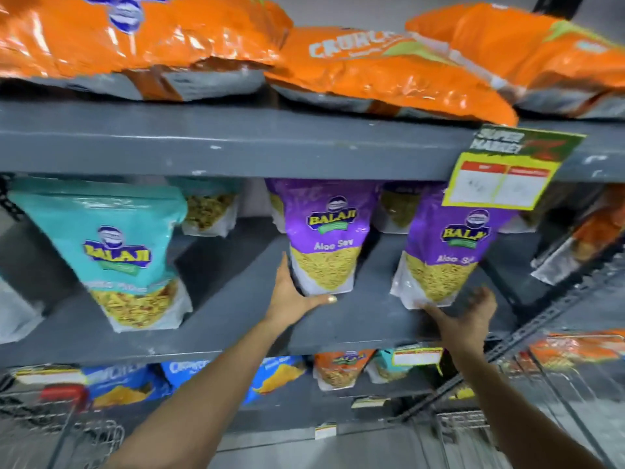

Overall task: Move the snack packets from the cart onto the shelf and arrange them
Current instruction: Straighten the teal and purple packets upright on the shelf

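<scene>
Two purple Aloo Sev packets stand upright on the grey middle shelf (355, 319). My left hand (292, 294) cups the lower left corner of the left purple packet (324, 238), thumb under its base. My right hand (465, 313) is blurred, fingers spread, touching the bottom edge of the right purple packet (446, 255). A teal packet (115, 252) stands further left on the same shelf. More packets sit behind these in the back row.
Large orange bags (372, 69) lie on the top shelf. A yellow price tag (504, 174) hangs from its edge. Blue and orange packets (341, 367) fill the lower shelf. A wire cart (61, 424) is at bottom left, and wire racks at right.
</scene>
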Tool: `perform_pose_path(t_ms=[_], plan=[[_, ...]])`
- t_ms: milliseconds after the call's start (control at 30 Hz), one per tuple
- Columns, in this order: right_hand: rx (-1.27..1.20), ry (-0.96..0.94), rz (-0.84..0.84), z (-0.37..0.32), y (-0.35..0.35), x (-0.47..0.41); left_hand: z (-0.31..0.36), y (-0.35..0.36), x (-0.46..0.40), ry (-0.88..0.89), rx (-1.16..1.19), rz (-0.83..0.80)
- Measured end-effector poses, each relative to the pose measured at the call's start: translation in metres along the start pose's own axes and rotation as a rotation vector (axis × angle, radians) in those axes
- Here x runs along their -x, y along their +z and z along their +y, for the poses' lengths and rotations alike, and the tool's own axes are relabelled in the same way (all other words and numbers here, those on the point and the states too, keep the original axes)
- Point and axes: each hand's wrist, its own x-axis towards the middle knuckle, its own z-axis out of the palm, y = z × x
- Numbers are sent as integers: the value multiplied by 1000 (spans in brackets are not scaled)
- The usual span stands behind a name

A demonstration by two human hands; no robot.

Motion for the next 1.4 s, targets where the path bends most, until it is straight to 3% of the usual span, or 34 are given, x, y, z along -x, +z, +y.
perform_pose_path(t_ms=[100, 233, 700, 1400], plan=[[-108, 39, -271, 12, -12, -35, -3, 3, -13, -24, 16, 3], [-136, 35, -455, 19, -18, -61, -7, 3, -16, -38, 10, 47], [-50, 90, -641, 11, -16, -81, -20, -14, 27, -87, 3, -41], [-27, 127, -687, 8, -24, -75, -13, -17, 36, -107, 84, 36]])
